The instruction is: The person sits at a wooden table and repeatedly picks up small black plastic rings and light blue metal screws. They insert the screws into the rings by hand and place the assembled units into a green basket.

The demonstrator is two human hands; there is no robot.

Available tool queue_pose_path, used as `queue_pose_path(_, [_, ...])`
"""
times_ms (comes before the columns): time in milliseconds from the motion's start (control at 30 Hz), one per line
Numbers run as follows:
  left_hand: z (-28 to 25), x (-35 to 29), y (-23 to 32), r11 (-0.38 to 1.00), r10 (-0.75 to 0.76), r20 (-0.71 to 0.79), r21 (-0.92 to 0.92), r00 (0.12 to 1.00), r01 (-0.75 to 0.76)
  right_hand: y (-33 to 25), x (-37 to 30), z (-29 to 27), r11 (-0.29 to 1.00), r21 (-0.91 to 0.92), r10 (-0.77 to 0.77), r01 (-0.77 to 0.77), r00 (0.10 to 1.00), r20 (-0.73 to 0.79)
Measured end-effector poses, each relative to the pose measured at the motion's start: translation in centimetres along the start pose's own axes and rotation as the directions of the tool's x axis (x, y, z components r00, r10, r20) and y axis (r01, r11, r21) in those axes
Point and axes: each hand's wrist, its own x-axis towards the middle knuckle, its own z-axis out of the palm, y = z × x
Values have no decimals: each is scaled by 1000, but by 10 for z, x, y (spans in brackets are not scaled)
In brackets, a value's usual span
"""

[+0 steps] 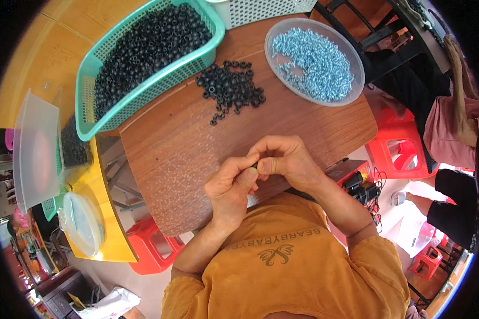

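My left hand (230,179) and my right hand (287,161) meet above the near part of the brown tabletop, fingertips together. Pinched between their thumbs and forefingers is a small black piece (255,165), mostly covered by the fingers. It resembles the loose black round pieces with holes (231,85) heaped on the table beyond my hands. A green basket (157,85) at the far left is full of the same black pieces. Small shiny light-blue parts (319,61) lie in a clear round tub (358,80) at the far right.
A white basket (261,11) stands at the back. Left of the brown table (170,175) is a yellow table (109,212) with a clear lidded tub (83,223). Red stools (149,247) stand below, and another person's legs (452,212) show at the right.
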Motion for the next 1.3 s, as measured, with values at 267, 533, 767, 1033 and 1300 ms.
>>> queue_pose_path(267, [-9, 17, 6, 974, -76, 8, -212, 997, 76, 6, 4, 9, 905, -301, -313, 300, 950, 3])
queue_pose_path(533, [-15, 23, -5, 998, -62, -37, 18, 997, 63, -19, 8, -4, 730, -621, -420, 287, 904, -76])
queue_pose_path(767, [-34, 37, -13, 1000, -2, -107, 19, 994, 4, -110, 78, -42, 544, -769, -616, 337, 783, -93])
queue_pose_path(1033, [-51, 63, 2, 954, 82, -182, 298, 980, -24, -213, 212, -81, 92, -990, -793, 111, 610, -5])
queue_pose_path(1300, [-58, 132, 1, 275, 567, 235, 850, 790, -450, -196, 250, -91, -234, -971, -814, 47, 537, 222])
